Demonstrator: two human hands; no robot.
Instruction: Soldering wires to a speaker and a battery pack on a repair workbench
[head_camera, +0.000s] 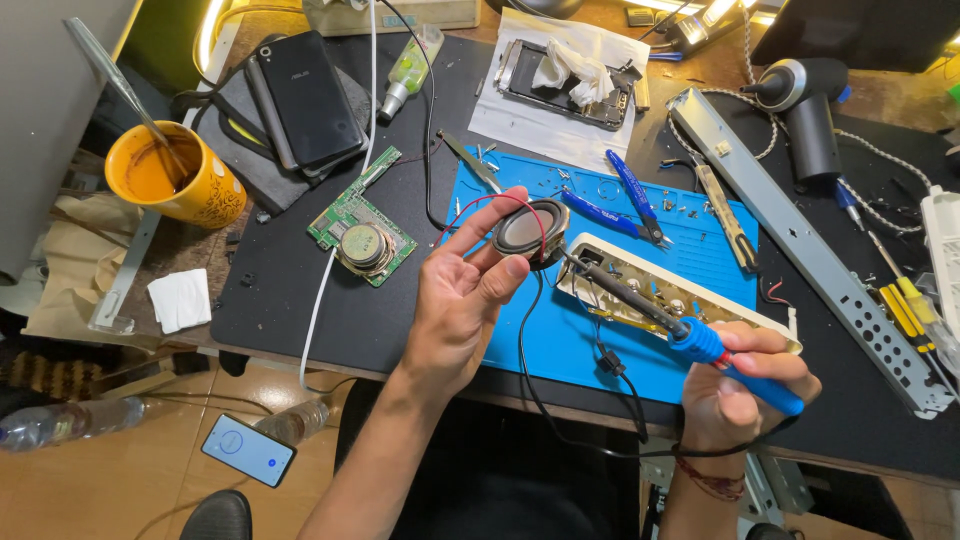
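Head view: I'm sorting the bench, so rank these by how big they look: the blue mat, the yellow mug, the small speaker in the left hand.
1. Blue mat, by far the largest.
2. Yellow mug.
3. Small speaker, smallest, even though held closer to the camera.

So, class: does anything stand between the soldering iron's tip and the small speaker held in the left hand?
Nothing visible does. The soldering iron, held in the right hand, has its tip right at the edge of the small speaker, which the left hand holds above the blue mat.
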